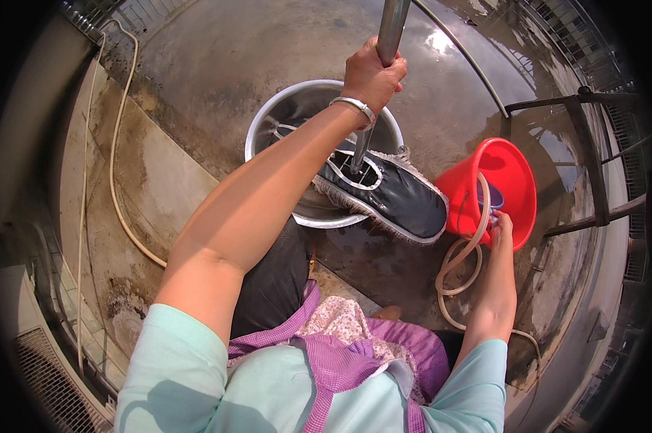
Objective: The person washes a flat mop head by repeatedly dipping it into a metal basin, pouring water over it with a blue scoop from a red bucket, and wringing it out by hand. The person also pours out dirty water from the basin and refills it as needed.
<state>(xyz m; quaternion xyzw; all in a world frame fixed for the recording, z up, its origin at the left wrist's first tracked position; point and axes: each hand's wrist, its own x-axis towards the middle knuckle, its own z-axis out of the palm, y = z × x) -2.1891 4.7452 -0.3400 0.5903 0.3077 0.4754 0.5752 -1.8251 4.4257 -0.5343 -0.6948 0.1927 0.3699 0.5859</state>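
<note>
My left hand point(373, 74) grips the metal pole point(393, 27) of a flat mop. The mop's head point(407, 192), with a dark backing and a fringed edge, lies tilted across the right side of a round metal basin point(254, 127). My right hand point(501, 223) is at the red plastic bucket point(513, 173), closed on a small bluish thing, perhaps the handle of the purple container point(489, 196) inside. The bucket leans over toward me, and a clear hose point(484, 208) runs over its rim.
Loops of hose point(445, 276) lie on the wet concrete below the bucket. A long pale hose point(115, 162) runs along the left. A dark frame point(588, 157) stands at the right, with a thin pole point(461, 51) reaching toward it. At lower left is a grille point(50, 373).
</note>
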